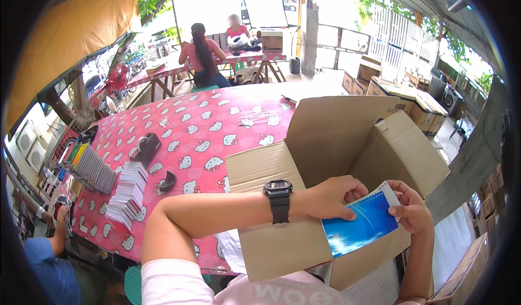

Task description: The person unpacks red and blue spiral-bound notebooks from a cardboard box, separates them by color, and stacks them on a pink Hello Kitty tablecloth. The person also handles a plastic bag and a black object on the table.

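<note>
You are gripping the blue booklet [362,226] near its hole-punched edge with your left hand [328,197] and pinching its right side with your right hand [415,212], holding it over the open cardboard box [325,131].

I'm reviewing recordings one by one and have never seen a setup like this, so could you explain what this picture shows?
There is no machine here: these are a person's bare hands, seen from a wide fisheye camera worn on the head, so straight edges bend near the rim. The right hand grips a corner of a blue booklet with a row of holes along one edge; the left hand rests its thumb on the cover. Beneath them stands an open cardboard box. On the pink-covered table lie a row of white booklets and a dark tape dispenser. Other people are nearby.
</note>
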### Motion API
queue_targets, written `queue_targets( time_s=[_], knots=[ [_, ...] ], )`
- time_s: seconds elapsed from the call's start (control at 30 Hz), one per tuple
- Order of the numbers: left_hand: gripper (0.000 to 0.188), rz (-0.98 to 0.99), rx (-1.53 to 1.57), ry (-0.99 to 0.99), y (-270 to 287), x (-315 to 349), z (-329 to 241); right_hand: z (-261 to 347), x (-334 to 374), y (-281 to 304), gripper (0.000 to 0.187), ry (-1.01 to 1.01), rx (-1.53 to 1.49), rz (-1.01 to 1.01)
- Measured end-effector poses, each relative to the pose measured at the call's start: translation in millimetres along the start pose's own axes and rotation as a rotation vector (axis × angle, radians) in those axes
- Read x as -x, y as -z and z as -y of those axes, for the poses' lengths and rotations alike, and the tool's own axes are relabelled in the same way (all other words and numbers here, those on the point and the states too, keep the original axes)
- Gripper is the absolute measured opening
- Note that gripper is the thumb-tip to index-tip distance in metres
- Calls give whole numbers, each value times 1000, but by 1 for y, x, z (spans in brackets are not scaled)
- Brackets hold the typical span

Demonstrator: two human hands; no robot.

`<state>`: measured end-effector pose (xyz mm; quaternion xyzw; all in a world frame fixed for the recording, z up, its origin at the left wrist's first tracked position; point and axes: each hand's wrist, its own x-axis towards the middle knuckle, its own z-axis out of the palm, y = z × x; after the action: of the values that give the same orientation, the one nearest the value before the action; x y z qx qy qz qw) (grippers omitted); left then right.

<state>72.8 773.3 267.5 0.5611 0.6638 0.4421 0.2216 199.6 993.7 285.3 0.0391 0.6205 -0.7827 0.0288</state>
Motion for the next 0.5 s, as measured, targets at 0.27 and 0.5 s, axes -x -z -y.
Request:
queue_targets(
  time_s=[0.27,0.5],
  knots=[
    [53,36,102,74,-6,-11,-11,-6,7,-4,58,-2,73,-17],
    [50,-32,-114,-16,-7,-11,4,-1,8,-17,56,98,116,-43]
  ],
)
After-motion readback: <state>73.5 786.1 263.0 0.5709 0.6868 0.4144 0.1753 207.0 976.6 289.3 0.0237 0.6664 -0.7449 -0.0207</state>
